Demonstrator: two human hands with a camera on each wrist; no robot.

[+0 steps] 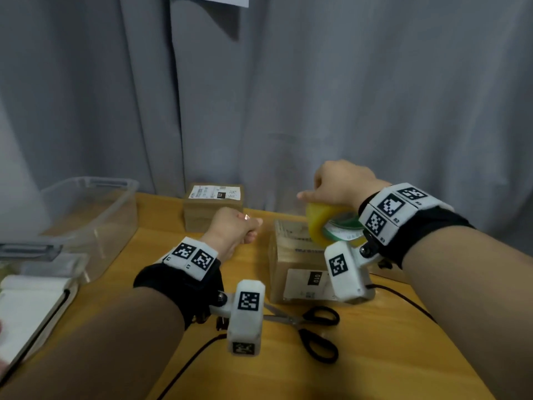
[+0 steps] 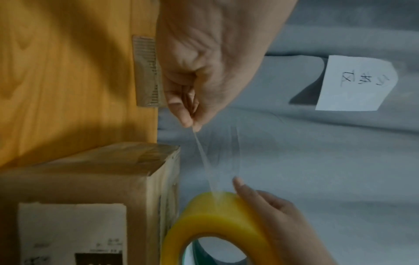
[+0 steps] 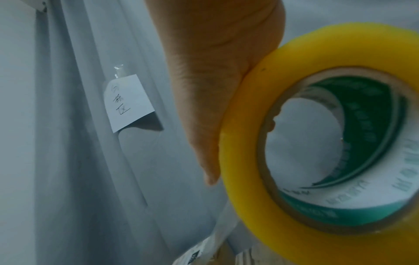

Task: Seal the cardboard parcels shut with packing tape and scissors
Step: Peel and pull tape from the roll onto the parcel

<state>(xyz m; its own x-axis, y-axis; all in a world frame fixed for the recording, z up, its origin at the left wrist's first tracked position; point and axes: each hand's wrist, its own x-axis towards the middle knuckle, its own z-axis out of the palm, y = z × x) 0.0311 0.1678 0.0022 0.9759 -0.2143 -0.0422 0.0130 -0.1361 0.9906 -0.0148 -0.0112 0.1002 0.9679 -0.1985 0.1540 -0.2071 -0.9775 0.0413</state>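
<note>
Yellow tape roll (image 1: 328, 223) gripped in our right hand (image 1: 340, 183) above near parcel (image 1: 297, 255) | left hand (image 1: 233, 229) pinches free tape end (image 2: 204, 157) | step: drawing out strip | next: lay strip along top seam, we judge | scissors (image 1: 311, 327) on worktop (image 1: 375, 356), untouched.

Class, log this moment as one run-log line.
right hand: holds tape roll | left hand: pinches tape end | scissors: on table | near parcel: untaped
</note>
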